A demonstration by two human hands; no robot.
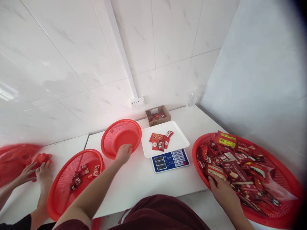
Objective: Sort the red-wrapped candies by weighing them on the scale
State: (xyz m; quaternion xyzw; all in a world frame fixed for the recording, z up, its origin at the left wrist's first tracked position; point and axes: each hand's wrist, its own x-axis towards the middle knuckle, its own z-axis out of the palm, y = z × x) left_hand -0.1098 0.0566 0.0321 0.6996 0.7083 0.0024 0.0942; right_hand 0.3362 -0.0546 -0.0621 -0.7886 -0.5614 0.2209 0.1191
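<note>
My left hand [123,153] reaches out to the near rim of an empty red mesh basket [112,134], fingers curled over the rim. My right hand [222,188] lies in a large red basket [287,183] heaped with red snack packets [230,159], its fingers buried among them. Between the two stands a blue scale [170,160] with a white tray [178,142] holding several red packets [160,140].
A second red basket [59,188] at the near left holds several small packets. Another person's two hands [35,172] handle red bags at the far left. A small cardboard box [157,115] and a wall socket [137,102] sit by the tiled wall.
</note>
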